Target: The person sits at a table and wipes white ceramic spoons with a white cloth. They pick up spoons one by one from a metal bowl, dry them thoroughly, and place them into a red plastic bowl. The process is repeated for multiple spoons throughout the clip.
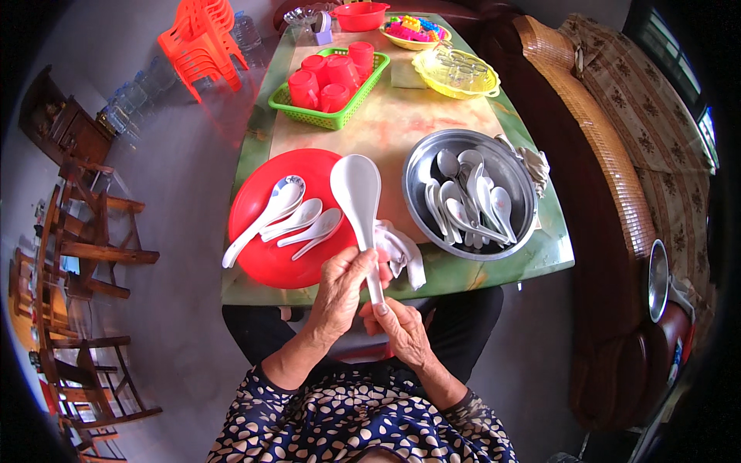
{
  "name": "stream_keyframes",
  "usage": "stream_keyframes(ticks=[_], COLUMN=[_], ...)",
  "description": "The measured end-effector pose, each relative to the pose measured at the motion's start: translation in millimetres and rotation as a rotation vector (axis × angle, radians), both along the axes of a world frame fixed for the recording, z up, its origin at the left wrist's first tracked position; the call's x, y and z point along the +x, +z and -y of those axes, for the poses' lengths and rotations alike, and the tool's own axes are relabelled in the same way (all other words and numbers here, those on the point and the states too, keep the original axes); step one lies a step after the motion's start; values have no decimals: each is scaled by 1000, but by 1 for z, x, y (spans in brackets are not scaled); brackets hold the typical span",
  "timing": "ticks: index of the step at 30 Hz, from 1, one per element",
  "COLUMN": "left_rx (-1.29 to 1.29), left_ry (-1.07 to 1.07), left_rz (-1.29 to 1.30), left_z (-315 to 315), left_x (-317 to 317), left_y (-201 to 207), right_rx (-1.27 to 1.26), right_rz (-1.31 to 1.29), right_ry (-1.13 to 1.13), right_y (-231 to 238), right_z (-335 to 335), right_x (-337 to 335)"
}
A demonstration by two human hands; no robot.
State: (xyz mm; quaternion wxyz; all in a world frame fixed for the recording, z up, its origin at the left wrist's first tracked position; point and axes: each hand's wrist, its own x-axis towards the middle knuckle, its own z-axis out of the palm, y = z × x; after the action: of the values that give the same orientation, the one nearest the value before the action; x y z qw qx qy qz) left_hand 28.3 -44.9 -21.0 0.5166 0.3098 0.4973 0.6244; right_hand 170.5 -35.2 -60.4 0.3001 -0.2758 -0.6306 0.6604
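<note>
A large white ladle-shaped spoon (356,193) stands upright above the table's near edge, bowl up. My left hand (340,289) wraps its handle together with a white cloth (400,251) that hangs over the edge. My right hand (400,328) pinches the lower end of the handle. Just left of the spoon, a red plate (266,266) carries three white soup spoons (297,220), one with a blue pattern. To the right, a steel basin (421,166) holds several more white and metal spoons (471,204).
Farther along the green-edged table (478,270) are a green basket of red cups (328,81), a yellow tray of glasses (457,73), a red bowl (360,15) and a tray of coloured items (413,31). Wooden chairs (85,247) stand left, a sofa (617,193) right.
</note>
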Motion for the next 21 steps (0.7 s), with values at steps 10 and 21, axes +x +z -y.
stream_keyframes(ticks=[10,21], left_rx=[-97,-108], left_ry=[88,85], left_rz=[-43,-124], left_z=[47,62], left_x=[-20,-7], left_y=[2,-9], right_rx=[1156,655], right_rz=[637,69], right_ry=[-505,-661], right_y=[-10,2], right_z=[-47,-43], right_x=[-44,-23])
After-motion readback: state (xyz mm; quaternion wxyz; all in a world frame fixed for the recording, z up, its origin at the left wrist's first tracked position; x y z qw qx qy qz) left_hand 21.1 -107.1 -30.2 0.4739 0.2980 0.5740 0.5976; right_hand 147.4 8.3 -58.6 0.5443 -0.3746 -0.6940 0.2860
